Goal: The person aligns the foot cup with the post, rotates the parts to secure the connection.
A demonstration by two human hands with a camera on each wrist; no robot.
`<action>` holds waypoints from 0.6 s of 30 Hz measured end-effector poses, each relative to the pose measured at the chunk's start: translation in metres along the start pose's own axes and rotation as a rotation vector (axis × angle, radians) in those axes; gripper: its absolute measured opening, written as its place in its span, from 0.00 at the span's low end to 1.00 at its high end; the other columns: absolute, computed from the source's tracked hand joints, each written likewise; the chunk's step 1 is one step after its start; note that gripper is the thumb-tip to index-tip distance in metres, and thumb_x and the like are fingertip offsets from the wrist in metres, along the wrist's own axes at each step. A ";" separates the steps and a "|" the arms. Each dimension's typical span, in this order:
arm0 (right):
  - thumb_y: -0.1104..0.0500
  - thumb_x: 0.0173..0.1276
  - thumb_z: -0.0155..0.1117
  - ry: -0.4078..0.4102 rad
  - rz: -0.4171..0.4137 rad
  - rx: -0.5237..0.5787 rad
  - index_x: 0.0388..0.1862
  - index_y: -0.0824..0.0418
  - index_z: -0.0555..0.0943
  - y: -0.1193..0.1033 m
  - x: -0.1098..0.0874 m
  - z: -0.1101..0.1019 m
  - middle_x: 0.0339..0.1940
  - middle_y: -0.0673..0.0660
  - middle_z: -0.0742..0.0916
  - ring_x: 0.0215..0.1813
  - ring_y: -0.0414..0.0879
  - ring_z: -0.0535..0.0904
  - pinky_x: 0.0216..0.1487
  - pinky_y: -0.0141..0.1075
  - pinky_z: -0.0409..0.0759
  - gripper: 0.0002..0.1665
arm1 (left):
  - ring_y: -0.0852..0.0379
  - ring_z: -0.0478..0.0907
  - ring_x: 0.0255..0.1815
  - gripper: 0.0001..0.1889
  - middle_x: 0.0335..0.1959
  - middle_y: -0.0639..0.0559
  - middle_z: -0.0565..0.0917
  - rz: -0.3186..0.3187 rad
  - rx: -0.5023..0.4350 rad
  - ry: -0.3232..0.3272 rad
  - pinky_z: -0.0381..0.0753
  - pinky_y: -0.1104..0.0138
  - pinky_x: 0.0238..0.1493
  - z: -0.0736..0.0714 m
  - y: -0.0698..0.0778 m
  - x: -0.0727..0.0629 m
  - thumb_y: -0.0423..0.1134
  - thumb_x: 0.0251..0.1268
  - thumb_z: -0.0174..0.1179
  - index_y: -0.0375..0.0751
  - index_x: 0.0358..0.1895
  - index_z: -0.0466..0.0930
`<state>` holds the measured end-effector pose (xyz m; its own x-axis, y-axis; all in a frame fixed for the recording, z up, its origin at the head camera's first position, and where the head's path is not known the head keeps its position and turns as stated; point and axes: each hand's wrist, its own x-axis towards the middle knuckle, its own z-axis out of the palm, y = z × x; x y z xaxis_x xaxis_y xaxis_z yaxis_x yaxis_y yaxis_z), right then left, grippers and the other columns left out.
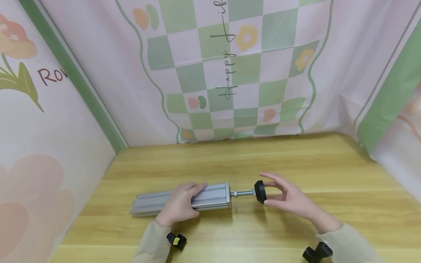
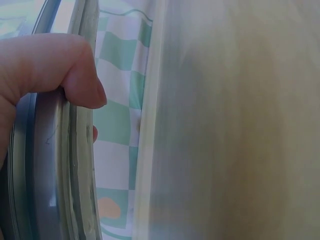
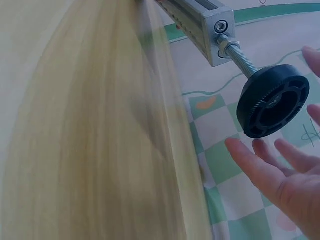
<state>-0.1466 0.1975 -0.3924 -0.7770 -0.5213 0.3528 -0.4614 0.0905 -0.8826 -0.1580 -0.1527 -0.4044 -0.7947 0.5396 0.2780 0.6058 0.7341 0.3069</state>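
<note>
A silver aluminium profile [image 1: 212, 195] lies lengthwise from left to right above the wooden tabletop. My left hand [image 1: 181, 202] grips it around its middle, thumb on the near side. The left wrist view shows a bent digit [image 2: 82, 75] over the profile's edge. From the right end plate juts a threaded rod [image 1: 243, 193] with a nut, carrying a round black levelling foot [image 1: 260, 192]. My right hand [image 1: 289, 197] surrounds the foot with spread fingers. In the right wrist view, the fingertips [image 3: 235, 145] stand just off the ribbed underside of the foot.
The wood-grain tabletop [image 1: 230, 160] spreads beneath both hands. Behind it hangs a green-and-white checked cloth [image 1: 246, 87], with printed fabric [image 1: 36, 146] at the left side. A small black camera [image 1: 176, 241] sits on the left wrist, another [image 1: 317, 252] on the right.
</note>
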 end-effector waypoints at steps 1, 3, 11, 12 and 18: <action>0.73 0.58 0.62 -0.017 -0.015 0.011 0.72 0.59 0.61 0.001 -0.001 0.000 0.66 0.36 0.66 0.58 0.29 0.72 0.45 0.35 0.82 0.43 | 0.57 0.78 0.47 0.45 0.49 0.53 0.81 -0.001 0.001 -0.001 0.76 0.56 0.53 0.000 0.000 0.000 0.33 0.29 0.69 0.47 0.65 0.71; 0.74 0.57 0.62 -0.041 -0.044 0.011 0.70 0.61 0.63 0.004 -0.002 0.000 0.67 0.36 0.66 0.60 0.29 0.70 0.46 0.35 0.82 0.41 | 0.56 0.78 0.47 0.44 0.49 0.53 0.81 -0.003 0.002 -0.001 0.76 0.56 0.53 0.000 0.001 0.000 0.33 0.29 0.69 0.46 0.65 0.72; 0.75 0.55 0.62 -0.027 -0.037 0.000 0.63 0.74 0.66 0.007 -0.002 -0.001 0.65 0.32 0.69 0.60 0.27 0.70 0.46 0.33 0.82 0.35 | 0.56 0.78 0.47 0.43 0.50 0.52 0.81 -0.006 -0.006 0.002 0.76 0.56 0.52 -0.002 0.002 0.001 0.32 0.30 0.69 0.45 0.64 0.72; 0.75 0.55 0.63 -0.022 -0.031 0.000 0.63 0.75 0.66 0.007 -0.002 -0.001 0.64 0.32 0.69 0.60 0.27 0.70 0.46 0.33 0.81 0.34 | 0.56 0.78 0.47 0.44 0.50 0.53 0.81 -0.007 -0.005 0.002 0.76 0.56 0.52 -0.002 0.002 0.001 0.32 0.29 0.69 0.46 0.64 0.72; 0.75 0.53 0.63 -0.004 -0.004 0.014 0.61 0.77 0.66 0.007 -0.001 0.000 0.63 0.31 0.71 0.58 0.27 0.71 0.47 0.33 0.81 0.35 | 0.56 0.78 0.47 0.44 0.50 0.52 0.81 -0.012 -0.004 0.003 0.76 0.56 0.54 -0.003 0.002 0.000 0.32 0.29 0.69 0.47 0.64 0.72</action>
<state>-0.1490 0.1983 -0.3988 -0.7736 -0.5252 0.3546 -0.4583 0.0771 -0.8855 -0.1569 -0.1523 -0.4014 -0.8016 0.5297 0.2771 0.5965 0.7389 0.3134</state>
